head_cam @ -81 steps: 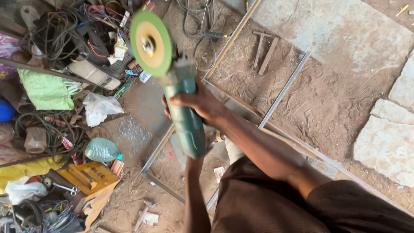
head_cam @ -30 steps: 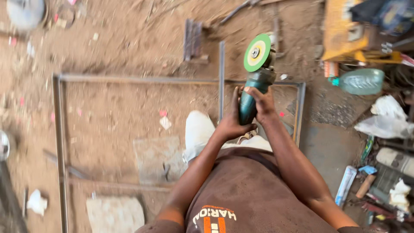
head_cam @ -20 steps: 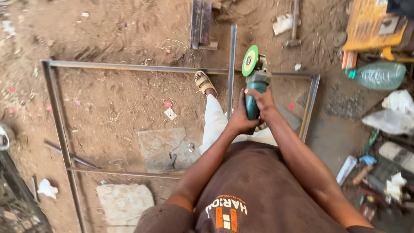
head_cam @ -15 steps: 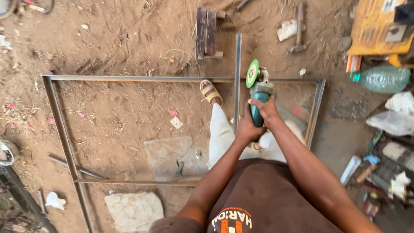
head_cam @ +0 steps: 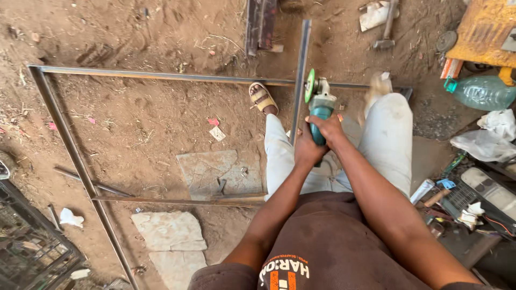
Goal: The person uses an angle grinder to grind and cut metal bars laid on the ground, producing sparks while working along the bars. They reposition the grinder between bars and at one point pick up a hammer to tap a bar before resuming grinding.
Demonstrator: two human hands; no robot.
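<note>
The angle grinder (head_cam: 321,110) has a teal-green body, a grey metal head and a bright green disc (head_cam: 310,85) at its twelve o'clock end; the trousers (head_cam: 392,139) either side of it are pale, off-white. At six o'clock the shirt (head_cam: 333,252) is dark brown with white and orange print, and at eleven o'clock the sandal (head_cam: 262,97) is tan. The steel frame (head_cam: 156,76) is rusty grey-brown on reddish-brown dirt (head_cam: 134,118), with a pale green translucent bottle (head_cam: 481,92) with a teal cap at two o'clock, under a yellow-orange machine (head_cam: 484,32).
</note>
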